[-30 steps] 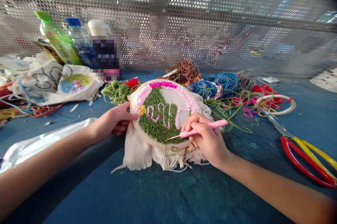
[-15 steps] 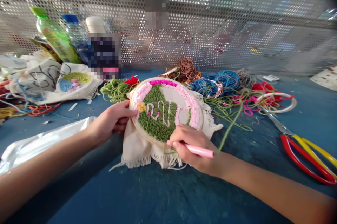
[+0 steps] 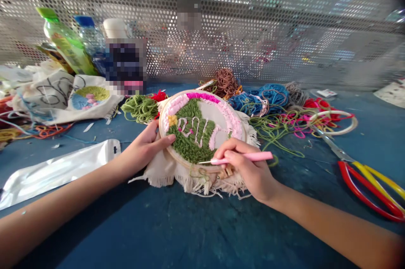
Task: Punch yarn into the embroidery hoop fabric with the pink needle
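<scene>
A round wooden embroidery hoop (image 3: 177,155) stretches cream fabric (image 3: 218,117) worked with green (image 3: 190,142) and pink yarn loops (image 3: 202,97). My left hand (image 3: 147,147) grips the hoop's left side, with its fingertips resting on the green loops. My right hand (image 3: 245,165) holds a pink punch needle (image 3: 243,157) like a pen. Its thin metal tip lies over the lower green area, close to the hoop's lower rim. Frayed fabric edges (image 3: 190,182) hang below the hoop, and the hoop's underside is hidden.
Heaps of green, brown, blue and red yarn (image 3: 249,102) lie behind the hoop. Red-and-yellow-handled scissors (image 3: 368,189) and a spare hoop ring (image 3: 333,121) sit right. Left are a foil pouch (image 3: 57,174), bottles (image 3: 65,41) and stitched cloth (image 3: 66,96). A perforated metal screen (image 3: 253,28) stands behind the blue table (image 3: 202,227).
My right hand has risen from below the hoop, and the needle now lies across its lower part. The hoop has shifted slightly up and right, with my left fingers farther onto it.
</scene>
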{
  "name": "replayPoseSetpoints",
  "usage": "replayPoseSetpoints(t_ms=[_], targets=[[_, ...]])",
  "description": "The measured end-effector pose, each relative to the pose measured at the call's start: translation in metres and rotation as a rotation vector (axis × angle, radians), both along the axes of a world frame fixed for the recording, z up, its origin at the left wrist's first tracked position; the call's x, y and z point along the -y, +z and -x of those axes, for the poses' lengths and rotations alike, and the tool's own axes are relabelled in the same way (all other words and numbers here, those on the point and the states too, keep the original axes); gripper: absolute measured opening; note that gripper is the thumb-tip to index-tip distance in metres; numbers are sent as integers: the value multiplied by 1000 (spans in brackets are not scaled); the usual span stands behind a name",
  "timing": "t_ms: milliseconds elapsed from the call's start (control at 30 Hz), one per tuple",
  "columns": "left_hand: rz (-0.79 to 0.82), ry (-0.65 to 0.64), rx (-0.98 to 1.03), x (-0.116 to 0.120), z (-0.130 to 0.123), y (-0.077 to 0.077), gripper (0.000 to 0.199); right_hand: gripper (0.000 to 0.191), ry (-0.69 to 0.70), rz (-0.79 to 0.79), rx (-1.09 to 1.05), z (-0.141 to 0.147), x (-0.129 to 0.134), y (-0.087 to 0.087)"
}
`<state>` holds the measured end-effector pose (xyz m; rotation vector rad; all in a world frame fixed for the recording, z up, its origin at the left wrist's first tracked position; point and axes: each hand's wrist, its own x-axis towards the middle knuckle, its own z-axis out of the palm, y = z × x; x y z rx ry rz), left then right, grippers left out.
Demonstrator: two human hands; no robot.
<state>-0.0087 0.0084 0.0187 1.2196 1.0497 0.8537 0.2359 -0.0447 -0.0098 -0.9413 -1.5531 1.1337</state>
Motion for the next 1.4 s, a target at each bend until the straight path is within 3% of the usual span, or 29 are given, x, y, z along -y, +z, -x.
replayPoseSetpoints(t_ms=[100, 200, 400, 467, 533, 667, 833, 933, 1167, 1333, 1400], targets=[[9, -6, 19, -1, 0, -1, 46, 21, -74, 76, -119, -3, -1, -5], [8, -26, 28, -1, 1, -1, 45, 21, -70, 3, -34, -3, 0, -5], [-60, 11, -17, 1, 1, 1, 46, 12, 126, -514, 355, 8, 0, 5], [-90, 18, -22, 2, 2, 3, 47, 11, 133, -571, 396, 11, -1, 7], [-108, 2, 1, 2, 2, 4, 49, 8, 131, -459, 370, 10, -1, 8], [-90, -25, 44, 1, 3, 3, 48, 16, 87, -75, 155, 2, -1, 3], [-33, -52, 48, -3, 6, -1, 47, 20, -39, 54, -122, -3, -3, -6], [-17, -66, 52, -4, 7, -3, 44, 20, -75, 62, -177, -2, -3, -7], [-32, -74, 82, -4, 7, -3, 41, 20, -50, -30, -75, -4, 0, -4], [-42, -70, 68, -2, 5, -2, 45, 18, -15, -112, 81, -4, 0, -2], [-92, -64, 33, 0, 5, 0, 47, 13, 36, -236, 207, 1, 0, 1]])
